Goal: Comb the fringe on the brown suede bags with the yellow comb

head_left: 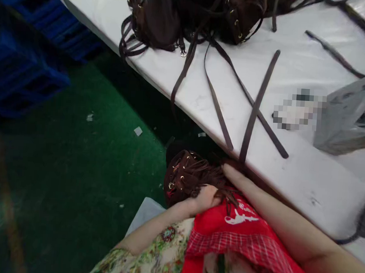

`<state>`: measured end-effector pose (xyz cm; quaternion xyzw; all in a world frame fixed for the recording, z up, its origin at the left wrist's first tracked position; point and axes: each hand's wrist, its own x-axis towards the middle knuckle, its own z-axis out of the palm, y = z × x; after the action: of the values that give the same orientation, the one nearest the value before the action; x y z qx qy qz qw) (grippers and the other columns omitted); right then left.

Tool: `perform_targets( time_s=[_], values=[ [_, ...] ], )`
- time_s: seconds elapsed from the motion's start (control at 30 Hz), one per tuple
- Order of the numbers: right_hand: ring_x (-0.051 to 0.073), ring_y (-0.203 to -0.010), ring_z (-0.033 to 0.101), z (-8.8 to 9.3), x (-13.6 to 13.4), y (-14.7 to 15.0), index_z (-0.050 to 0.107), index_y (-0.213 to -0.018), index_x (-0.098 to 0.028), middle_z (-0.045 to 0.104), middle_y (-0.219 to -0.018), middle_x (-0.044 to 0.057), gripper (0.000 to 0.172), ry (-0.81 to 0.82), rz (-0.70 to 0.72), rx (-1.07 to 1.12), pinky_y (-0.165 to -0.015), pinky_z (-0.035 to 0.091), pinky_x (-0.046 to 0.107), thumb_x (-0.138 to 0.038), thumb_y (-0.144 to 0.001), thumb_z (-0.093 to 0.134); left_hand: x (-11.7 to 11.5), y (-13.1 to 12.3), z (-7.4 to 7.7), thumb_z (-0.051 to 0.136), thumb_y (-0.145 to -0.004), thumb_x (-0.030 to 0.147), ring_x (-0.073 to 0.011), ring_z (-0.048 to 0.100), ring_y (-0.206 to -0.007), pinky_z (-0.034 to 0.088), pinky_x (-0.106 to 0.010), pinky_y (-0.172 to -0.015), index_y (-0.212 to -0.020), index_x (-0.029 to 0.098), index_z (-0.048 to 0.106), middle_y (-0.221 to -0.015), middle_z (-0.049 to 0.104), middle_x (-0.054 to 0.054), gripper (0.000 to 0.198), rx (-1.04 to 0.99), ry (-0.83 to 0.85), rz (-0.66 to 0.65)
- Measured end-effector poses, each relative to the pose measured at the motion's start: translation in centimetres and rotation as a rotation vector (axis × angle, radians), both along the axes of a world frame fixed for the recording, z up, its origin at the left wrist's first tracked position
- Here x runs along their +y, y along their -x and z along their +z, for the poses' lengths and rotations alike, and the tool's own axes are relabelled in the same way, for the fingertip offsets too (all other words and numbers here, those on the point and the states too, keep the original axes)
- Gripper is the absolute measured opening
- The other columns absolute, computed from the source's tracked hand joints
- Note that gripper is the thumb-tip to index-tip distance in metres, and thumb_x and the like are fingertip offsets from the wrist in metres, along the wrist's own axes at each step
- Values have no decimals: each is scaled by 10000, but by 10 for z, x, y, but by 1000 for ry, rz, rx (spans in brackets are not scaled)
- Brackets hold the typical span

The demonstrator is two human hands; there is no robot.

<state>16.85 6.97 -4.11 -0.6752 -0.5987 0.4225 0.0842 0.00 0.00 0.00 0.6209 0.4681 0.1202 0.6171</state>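
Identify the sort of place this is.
Probably a bag workshop or factory: similar brown bags and loose straps on a white table, with blue crates or pallets stacked nearby.

Close beside the table [300, 176] there are two hands, one left hand [208, 197] and one right hand [231, 172], with one bag [179, 181] and one apron [212, 220]. On the table lie at least two other bags [161, 22], heaped too tightly for a full count, at least five straps [261, 94], one visible buckle [183, 53] and one plastic sack [340, 125]. Left of the table are at least three scraps [138, 131] and at least two blue stacks [16, 70].
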Motion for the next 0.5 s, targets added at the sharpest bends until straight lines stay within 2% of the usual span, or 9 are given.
perform_targets(
  time_s=[0.07,0.13,0.2,0.33,0.4,0.5],
  values=[
    [183,-912,610,-1,-3,3,618,-1020,-142,633,-1047,92,244,5,7,-4,-830,495,356,-339,-941,499,6,10,-4,435,-809,398,-99,363,-506,298,-247,-525,-543,183,416,-498,414,21,343,-58,68,96],
    [180,-851,621,5,-7,3,620,-912,-132,657,-923,91,269,-5,12,1,-808,478,322,-328,-962,442,11,18,-6,330,-876,440,-101,384,-500,325,-247,-533,-547,185,408,-498,418,13,424,-141,128,171],
    [173,-774,620,20,-13,1,590,-842,-154,657,-811,70,325,-23,16,19,-754,461,285,-325,-986,355,15,22,-5,319,-892,499,-100,396,-501,351,-251,-551,-549,185,401,-502,418,11,472,-269,189,237],
    [150,-635,561,64,-29,-1,514,-787,-203,597,-692,14,341,-192,53,81,-624,418,258,-392,-988,314,17,25,-2,389,-879,541,-106,430,-548,380,-262,-601,-583,171,439,-546,457,-3,476,-390,208,245],
    [152,-647,558,81,-38,3,521,-784,-205,596,-713,20,331,-259,185,93,-633,413,261,-382,-985,325,16,25,-4,400,-878,528,-107,443,-561,389,-259,-606,-591,164,456,-556,469,-6,467,-394,226,241],
    [162,-719,589,89,-45,12,572,-856,-196,625,-805,44,309,-283,428,14,-672,420,269,-334,-988,329,13,25,-10,433,-866,468,-101,451,-558,398,-243,-584,-594,162,462,-557,478,3,410,-319,263,254]
  ],
)
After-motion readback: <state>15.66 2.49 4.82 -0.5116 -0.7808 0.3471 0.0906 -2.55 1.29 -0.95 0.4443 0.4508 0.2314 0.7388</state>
